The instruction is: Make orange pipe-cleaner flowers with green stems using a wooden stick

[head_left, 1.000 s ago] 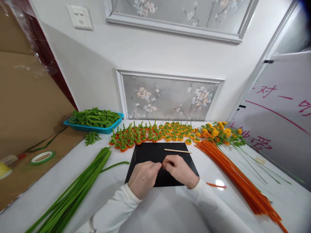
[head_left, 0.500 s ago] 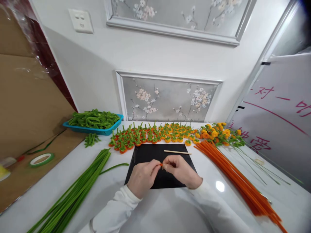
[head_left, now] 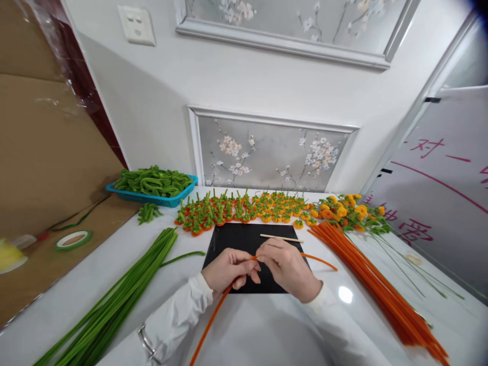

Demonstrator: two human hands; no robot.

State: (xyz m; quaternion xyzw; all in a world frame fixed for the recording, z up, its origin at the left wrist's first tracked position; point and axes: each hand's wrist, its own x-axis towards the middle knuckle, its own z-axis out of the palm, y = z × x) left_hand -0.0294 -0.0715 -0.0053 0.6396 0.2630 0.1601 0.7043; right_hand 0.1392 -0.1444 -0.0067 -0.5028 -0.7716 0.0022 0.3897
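Note:
Over the black mat (head_left: 229,239), my left hand (head_left: 231,269) and my right hand (head_left: 285,264) almost meet, both closed on an orange pipe cleaner (head_left: 209,325). One end of it trails from under my left hand toward the bottom edge. Another orange length comes out to the right of my right hand. Between the fingertips a small orange bit shows; its exact shape is hidden. Just behind my right hand a thin wooden stick (head_left: 280,237) lies on the mat.
Small orange and yellow pieces with green tops (head_left: 236,208) stand in rows behind the mat. Green pipe cleaners (head_left: 125,290) lie left, orange ones (head_left: 373,284) right. A blue tray (head_left: 168,201) of green loops, yellow flowers (head_left: 343,208) and a tape roll (head_left: 73,240) are farther out.
Orange pipe cleaner lengths now extend from both hands, where only a small orange tip showed before. The fingers have shifted their grip, and the whole view has moved slightly.

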